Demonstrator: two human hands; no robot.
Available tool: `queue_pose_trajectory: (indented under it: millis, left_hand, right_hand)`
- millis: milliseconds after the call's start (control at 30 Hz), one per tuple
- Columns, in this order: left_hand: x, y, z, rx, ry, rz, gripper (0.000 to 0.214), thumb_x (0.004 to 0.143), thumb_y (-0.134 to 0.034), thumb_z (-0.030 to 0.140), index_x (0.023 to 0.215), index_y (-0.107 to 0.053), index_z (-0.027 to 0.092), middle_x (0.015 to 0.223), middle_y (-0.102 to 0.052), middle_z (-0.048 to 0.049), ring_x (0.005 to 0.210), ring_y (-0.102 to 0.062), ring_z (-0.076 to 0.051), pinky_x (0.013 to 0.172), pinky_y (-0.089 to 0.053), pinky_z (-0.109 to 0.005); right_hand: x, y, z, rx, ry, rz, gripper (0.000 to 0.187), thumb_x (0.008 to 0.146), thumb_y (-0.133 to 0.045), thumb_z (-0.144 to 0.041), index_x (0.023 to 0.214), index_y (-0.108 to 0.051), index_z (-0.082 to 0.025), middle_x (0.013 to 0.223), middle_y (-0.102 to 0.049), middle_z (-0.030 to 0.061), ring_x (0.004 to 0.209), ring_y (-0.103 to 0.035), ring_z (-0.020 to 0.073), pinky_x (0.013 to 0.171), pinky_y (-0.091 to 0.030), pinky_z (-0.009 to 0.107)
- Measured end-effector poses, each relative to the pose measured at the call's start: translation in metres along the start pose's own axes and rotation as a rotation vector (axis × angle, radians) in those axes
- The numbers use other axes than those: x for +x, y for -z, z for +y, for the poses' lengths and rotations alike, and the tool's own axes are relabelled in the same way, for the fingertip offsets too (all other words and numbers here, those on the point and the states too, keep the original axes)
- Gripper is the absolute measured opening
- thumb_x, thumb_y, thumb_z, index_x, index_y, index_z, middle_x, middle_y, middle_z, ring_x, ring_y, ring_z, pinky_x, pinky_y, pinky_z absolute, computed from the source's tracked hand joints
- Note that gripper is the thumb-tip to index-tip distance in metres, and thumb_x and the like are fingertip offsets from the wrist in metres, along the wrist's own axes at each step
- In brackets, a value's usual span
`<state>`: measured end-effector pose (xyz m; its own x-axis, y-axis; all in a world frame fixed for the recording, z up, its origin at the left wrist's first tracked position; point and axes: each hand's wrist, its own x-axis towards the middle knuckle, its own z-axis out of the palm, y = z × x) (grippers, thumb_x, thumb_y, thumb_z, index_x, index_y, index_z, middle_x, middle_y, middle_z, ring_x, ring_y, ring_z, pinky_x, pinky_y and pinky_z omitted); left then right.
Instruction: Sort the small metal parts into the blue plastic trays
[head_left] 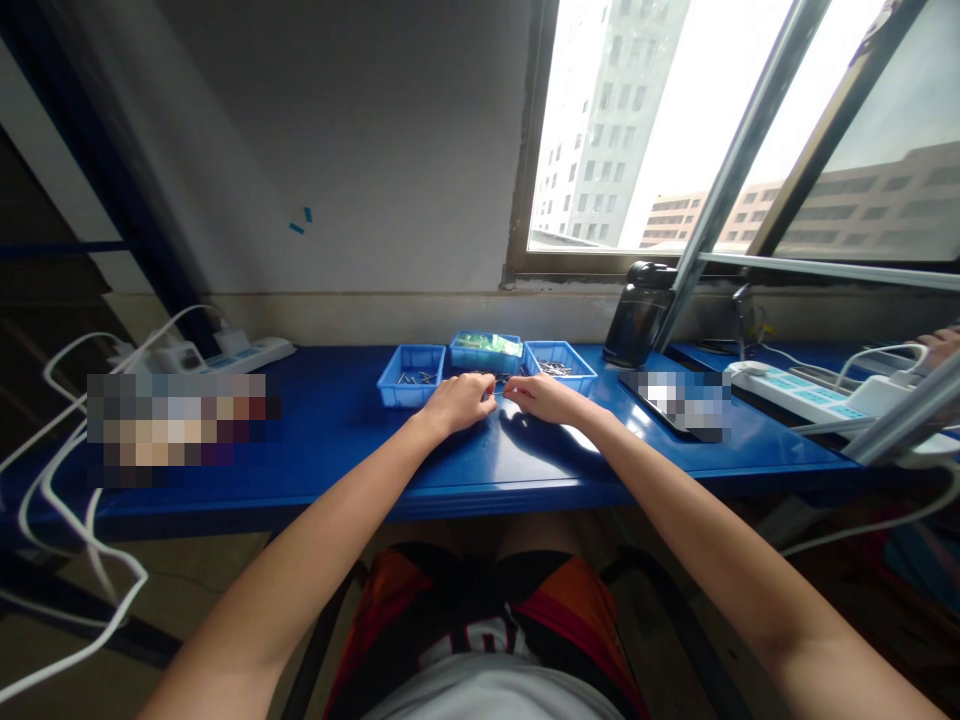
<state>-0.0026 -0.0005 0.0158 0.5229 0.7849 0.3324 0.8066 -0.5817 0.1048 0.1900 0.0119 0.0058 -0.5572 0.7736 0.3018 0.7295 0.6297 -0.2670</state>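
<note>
Both hands at small metal parts on blue tabletop.
Left hand (459, 402) and right hand (541, 396) pinch small thin metal parts (501, 380) together, just before three blue plastic trays (412, 377).

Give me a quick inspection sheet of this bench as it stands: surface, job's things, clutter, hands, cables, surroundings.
Surface: blue bench top, glossy, along a grey wall.
Job's things: three blue trays; left tray and right tray hold small metal parts; middle tray holds a green packet.
Clutter: black device by the window; dark flat item partly blurred.
Hands: left hand and right hand rest on the bench, fingers meeting on something too small to identify.
Cables: white cords loop off the left edge; left power strip; right power strip.
Surroundings: window showing buildings.
</note>
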Motion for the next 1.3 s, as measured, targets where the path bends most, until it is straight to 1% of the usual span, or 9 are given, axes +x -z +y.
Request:
queue_pose_trajectory:
  millis: [267,433,600,667,800,933,1067,1200,1300]
  left_hand:
    - [0.0001,-0.0017,0.0003,0.015,0.042,-0.003,0.022,0.084,-0.042,0.035,0.089,-0.059,0.021,0.087,-0.066,-0.0056,0.077,-0.063,-0.021,0.066,-0.045,-0.026]
    - [0.0001,-0.0015,0.0006,0.011,0.039,-0.018,0.022,0.085,-0.042,0.034,0.091,-0.059,0.021,0.087,-0.066,-0.0056,0.077,-0.063,-0.02,0.066,-0.045,-0.026]
    - [0.0004,-0.0015,0.0006,0.012,0.046,-0.021,0.024,0.087,-0.038,0.033,0.093,-0.058,0.021,0.087,-0.066,-0.0064,0.078,-0.063,-0.021,0.067,-0.046,-0.027]
    - [0.0005,-0.0017,0.0008,0.015,0.047,-0.024,0.025,0.088,-0.038,0.033,0.093,-0.058,0.021,0.087,-0.066,-0.0067,0.079,-0.063,-0.021,0.067,-0.046,-0.027]
    - [0.0005,-0.0014,0.0018,0.008,0.061,-0.029,0.026,0.088,-0.036,0.034,0.093,-0.058,0.02,0.088,-0.066,-0.0076,0.08,-0.063,-0.022,0.069,-0.046,-0.028]
    - [0.0007,-0.0001,0.0021,-0.024,0.094,-0.016,0.025,0.087,-0.04,0.035,0.1,-0.056,0.019,0.088,-0.066,-0.0082,0.079,-0.063,-0.021,0.068,-0.046,-0.027]
    - [0.0016,-0.002,0.0,-0.038,0.084,-0.034,0.018,0.084,-0.044,0.028,0.096,-0.055,0.02,0.087,-0.066,-0.0069,0.077,-0.063,-0.02,0.065,-0.046,-0.025]
    - [0.0022,-0.0044,-0.0019,-0.038,0.069,-0.034,0.016,0.084,-0.044,0.026,0.095,-0.055,0.021,0.087,-0.066,-0.0068,0.077,-0.063,-0.02,0.065,-0.046,-0.026]
    - [0.0021,-0.004,-0.0013,-0.029,0.072,-0.038,0.019,0.086,-0.041,0.027,0.097,-0.055,0.02,0.086,-0.066,-0.0077,0.078,-0.063,-0.021,0.067,-0.046,-0.027]
  right_hand:
    - [0.0006,-0.0015,0.0035,-0.005,-0.005,0.002,0.025,0.088,-0.038,-0.028,0.083,-0.061,-0.017,0.063,-0.061,0.0014,0.055,-0.051,0.0101,0.058,-0.035,0.02]
    - [0.0016,-0.0038,0.0077,-0.041,-0.041,-0.007,0.024,0.088,-0.038,-0.028,0.084,-0.06,-0.017,0.065,-0.062,0.0023,0.059,-0.054,0.0114,0.059,-0.035,0.021]
    - [0.0014,-0.001,0.0058,-0.008,-0.115,0.013,0.025,0.087,-0.043,-0.035,0.102,-0.055,-0.019,0.063,-0.062,-0.0003,0.057,-0.054,0.0119,0.058,-0.037,0.021]
    - [0.0013,0.0003,0.0048,0.012,-0.12,0.006,0.024,0.086,-0.044,-0.033,0.104,-0.053,-0.02,0.064,-0.062,-0.0005,0.058,-0.054,0.0116,0.058,-0.037,0.021]
    - [0.0008,0.0009,0.0039,0.026,-0.102,-0.015,0.019,0.087,-0.041,-0.029,0.095,-0.056,-0.02,0.065,-0.063,-0.0001,0.057,-0.054,0.011,0.058,-0.037,0.02]
    - [0.0003,0.0012,0.0039,0.041,-0.103,-0.029,0.023,0.087,-0.038,-0.031,0.088,-0.057,-0.018,0.065,-0.063,0.0015,0.057,-0.055,0.0113,0.058,-0.038,0.02]
    - [0.0003,0.001,0.0045,0.048,-0.1,-0.03,0.025,0.087,-0.036,-0.029,0.085,-0.057,-0.017,0.065,-0.063,0.0018,0.058,-0.055,0.0116,0.059,-0.038,0.02]
    - [0.0009,-0.0007,0.0058,0.018,-0.082,-0.012,0.023,0.087,-0.037,-0.028,0.087,-0.058,-0.017,0.064,-0.063,0.0016,0.058,-0.054,0.0116,0.06,-0.038,0.021]
    - [0.0014,-0.0016,0.0066,-0.008,-0.094,0.0,0.023,0.086,-0.041,-0.032,0.097,-0.056,-0.018,0.064,-0.062,0.0004,0.057,-0.053,0.0117,0.059,-0.037,0.021]
